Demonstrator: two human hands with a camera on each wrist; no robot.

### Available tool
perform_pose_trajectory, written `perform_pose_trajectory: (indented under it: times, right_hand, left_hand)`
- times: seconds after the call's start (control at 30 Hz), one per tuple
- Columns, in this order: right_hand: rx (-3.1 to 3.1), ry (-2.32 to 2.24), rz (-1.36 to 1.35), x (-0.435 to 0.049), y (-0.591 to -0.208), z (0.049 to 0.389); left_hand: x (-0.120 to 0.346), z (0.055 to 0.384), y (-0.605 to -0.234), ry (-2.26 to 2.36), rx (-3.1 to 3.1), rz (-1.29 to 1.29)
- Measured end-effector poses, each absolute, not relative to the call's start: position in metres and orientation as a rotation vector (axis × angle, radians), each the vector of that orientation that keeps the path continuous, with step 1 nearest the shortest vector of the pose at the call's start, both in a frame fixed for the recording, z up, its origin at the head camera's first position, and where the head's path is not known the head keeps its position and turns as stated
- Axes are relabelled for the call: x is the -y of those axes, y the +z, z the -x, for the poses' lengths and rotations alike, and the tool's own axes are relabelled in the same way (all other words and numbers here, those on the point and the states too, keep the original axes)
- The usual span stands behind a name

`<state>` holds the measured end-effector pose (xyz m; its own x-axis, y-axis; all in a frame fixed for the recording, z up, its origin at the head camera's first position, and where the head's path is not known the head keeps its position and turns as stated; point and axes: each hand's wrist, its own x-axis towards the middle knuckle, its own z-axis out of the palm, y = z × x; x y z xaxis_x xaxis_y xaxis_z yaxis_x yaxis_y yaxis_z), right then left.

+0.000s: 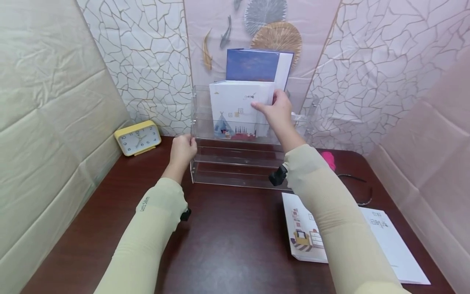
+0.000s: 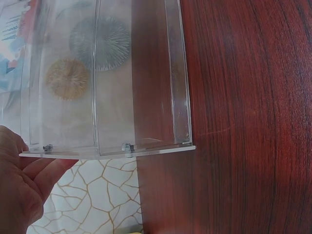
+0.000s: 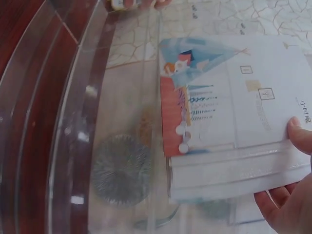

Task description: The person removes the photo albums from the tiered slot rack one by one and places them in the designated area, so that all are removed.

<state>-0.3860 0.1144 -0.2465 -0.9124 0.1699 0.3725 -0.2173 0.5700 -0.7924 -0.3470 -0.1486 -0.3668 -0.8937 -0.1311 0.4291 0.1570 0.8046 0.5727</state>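
surroundings of a clear rack (image 1: pixel 235 156), set on a dark red-brown tabletop (image 1: pixel 227 241). at the left, a yellow alarm clock (image 1: pixel 138 136) is placed near the rack, close to the pale fabric side wall (image 1: pixel 58 118). the rear is closed by a backdrop (image 1: pixel 154 45) patterned with gold crack lines, its pinkish middle panel decorated with fish and round leaf shapes. at the right, a pink object (image 1: pixel 329 160) is partly hidden by the right sleeve (image 1: pixel 330 204); white printed covers (image 1: pixel 389 241) on the tabletop are crossed by the same sleeve, and whether one book or several is shown there cannot be told. in the rack's upper part a white book (image 1: pixel 235 102) is set, its lower portion seen through the clear front panel; behind it a taller-standing blue book (image 1: pixel 251 65) is partly covered. the white cover is printed with a blue tent, a reddish ground and small framed squares, dark characters being placed near its upper right. the white book is pinched at its right edge by the right hand (image 1: pixel 277 112), thumb laid on the cover, fingers behind. the rack's left side is gripped by the left hand (image 1: pixel 182 150), fingers curled.
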Motion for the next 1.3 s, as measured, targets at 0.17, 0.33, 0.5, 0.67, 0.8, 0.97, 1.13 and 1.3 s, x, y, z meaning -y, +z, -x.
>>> perform_pose_trajectory:
  times: [0.17,0.33,0.5,0.67,0.8,0.97,1.13,1.3]
  right_hand:
    - [2.405,1.216,-0.129,-0.102,-0.230,0.388]
    - [2.414,1.271,-0.167,-0.094,-0.223,0.385]
    - [2.426,1.297,-0.161,-0.093,-0.227,0.382]
    - [2.380,1.325,-0.172,-0.094,-0.231,0.384]
    - [2.340,1.362,-0.164,-0.096,-0.230,0.387]
    - [2.296,1.418,-0.145,-0.102,-0.221,0.390]
    - [2.237,1.527,-0.145,-0.111,-0.207,0.391]
    - [2.147,1.675,-0.172,-0.122,-0.191,0.390]
  left_hand:
    - [0.145,0.348,-0.363,-0.869,2.543,0.024]
    - [0.144,0.347,-0.361,-0.869,2.530,0.044]
    - [0.144,0.345,-0.365,-0.846,2.536,0.043]
    - [0.144,0.346,-0.369,-0.845,2.554,0.044]
    - [0.144,0.345,-0.370,-0.851,2.553,0.047]
    - [0.146,0.346,-0.371,-0.841,2.543,0.040]
    - [0.149,0.347,-0.371,-0.837,2.534,0.032]
    - [0.150,0.348,-0.369,-0.826,2.531,0.031]
